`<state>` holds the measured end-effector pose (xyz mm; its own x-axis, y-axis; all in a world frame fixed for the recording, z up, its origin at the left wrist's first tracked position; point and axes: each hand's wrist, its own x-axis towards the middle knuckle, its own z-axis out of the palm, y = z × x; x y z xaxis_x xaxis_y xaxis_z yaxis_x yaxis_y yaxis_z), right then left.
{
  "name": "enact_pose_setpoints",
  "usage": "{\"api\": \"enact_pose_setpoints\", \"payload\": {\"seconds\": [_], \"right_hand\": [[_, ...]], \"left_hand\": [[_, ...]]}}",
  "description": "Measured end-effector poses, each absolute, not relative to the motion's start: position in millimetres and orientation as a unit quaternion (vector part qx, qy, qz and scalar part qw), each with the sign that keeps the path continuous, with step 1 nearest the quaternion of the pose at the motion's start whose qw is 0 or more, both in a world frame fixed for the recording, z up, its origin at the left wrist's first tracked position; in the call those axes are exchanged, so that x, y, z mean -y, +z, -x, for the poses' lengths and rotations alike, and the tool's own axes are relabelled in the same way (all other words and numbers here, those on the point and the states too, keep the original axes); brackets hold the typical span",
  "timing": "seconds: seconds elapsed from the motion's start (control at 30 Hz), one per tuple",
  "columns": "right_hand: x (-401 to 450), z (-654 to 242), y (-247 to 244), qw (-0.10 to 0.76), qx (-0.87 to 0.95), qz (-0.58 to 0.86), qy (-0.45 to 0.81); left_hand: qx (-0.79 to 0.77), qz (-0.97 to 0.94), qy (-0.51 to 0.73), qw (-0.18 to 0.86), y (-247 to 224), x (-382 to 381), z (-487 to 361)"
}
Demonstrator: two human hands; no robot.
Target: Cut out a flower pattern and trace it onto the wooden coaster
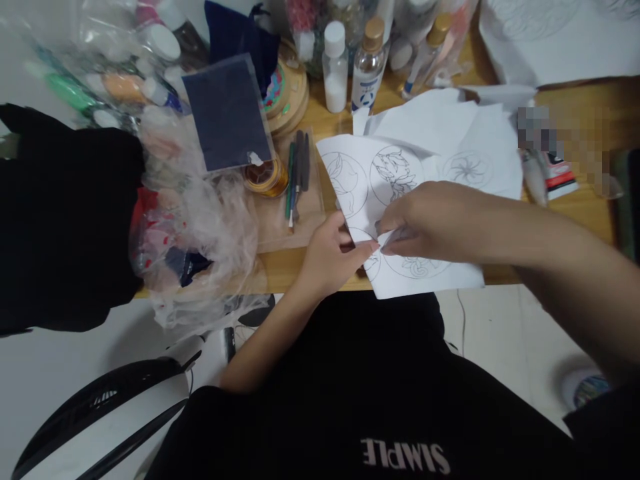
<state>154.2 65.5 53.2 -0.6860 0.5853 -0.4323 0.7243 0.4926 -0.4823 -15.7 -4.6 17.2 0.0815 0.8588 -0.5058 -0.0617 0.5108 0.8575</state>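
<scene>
A white paper sheet (360,193) printed with circular line drawings lies over the table's front edge, its lower part hanging past it. My left hand (333,257) pinches the sheet's left side, thumb on top and fingers underneath. Close beside it, my right hand (413,220) has thumb and fingers pressed together at a small raised or folded bit of the paper; what exactly lies between them is partly hidden. More creased white sheets (425,127) lie behind, one with a flower-like drawing.
Bottles (367,73) stand at the back. Left of the paper are brushes (299,173), an amber jar (267,177), a dark blue packet (227,113) and crumpled plastic bags (215,233). A tube (560,177) lies at right.
</scene>
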Motion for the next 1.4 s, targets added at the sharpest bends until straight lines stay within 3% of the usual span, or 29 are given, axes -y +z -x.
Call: {"api": "enact_pose_setpoints", "payload": {"seconds": [0.23, 0.77, 1.1, 1.4], "right_hand": [[-69.4, -153.0, 55.2, 0.124, -0.817, -0.387, -0.408], [-65.0, -156.2, 51.1, 0.083, -0.827, -0.397, -0.389], [-65.8, -159.2, 54.3, 0.118, -0.835, -0.409, -0.35], [-63.4, -155.8, 57.3, 0.117, -0.835, -0.412, -0.346]], "left_hand": [[-0.595, -0.344, 0.323, 0.651, 20.9, 5.7, 16.4], [-0.585, -0.329, 0.354, 0.652, 16.5, 3.5, 11.5], [-0.568, -0.32, 0.294, 0.699, 19.2, 3.2, 12.7], [-0.577, -0.341, 0.309, 0.675, 19.0, 1.3, 12.2]]}}
